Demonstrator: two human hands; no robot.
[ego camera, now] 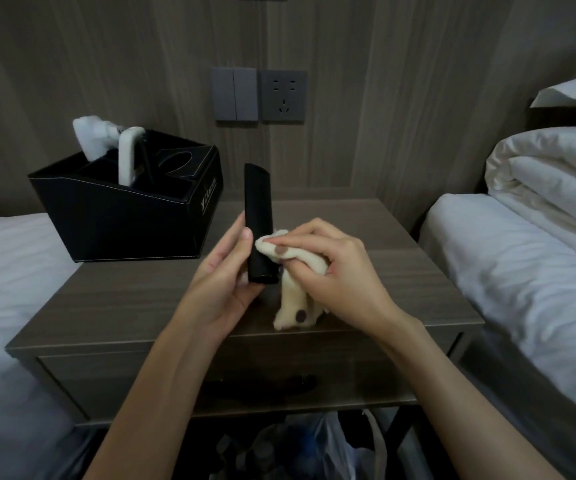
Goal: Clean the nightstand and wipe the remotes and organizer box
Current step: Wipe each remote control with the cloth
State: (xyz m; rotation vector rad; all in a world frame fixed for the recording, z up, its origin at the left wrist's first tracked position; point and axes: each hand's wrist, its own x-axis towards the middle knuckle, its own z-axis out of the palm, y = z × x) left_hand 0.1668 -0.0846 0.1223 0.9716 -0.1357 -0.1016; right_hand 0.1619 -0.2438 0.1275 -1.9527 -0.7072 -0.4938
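Left grip (222,275) remote (259,216), right grip (336,271) cloth (295,308), organizer (123,225)

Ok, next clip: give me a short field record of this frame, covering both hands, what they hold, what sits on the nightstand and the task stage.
left hand: grips the black remote, upright
right hand: holds the cream cloth, pressing it against the black remote
nightstand: organizer box at its rear left
in the box: white remote standing up, white tissue behind it
stage: black remote being wiped
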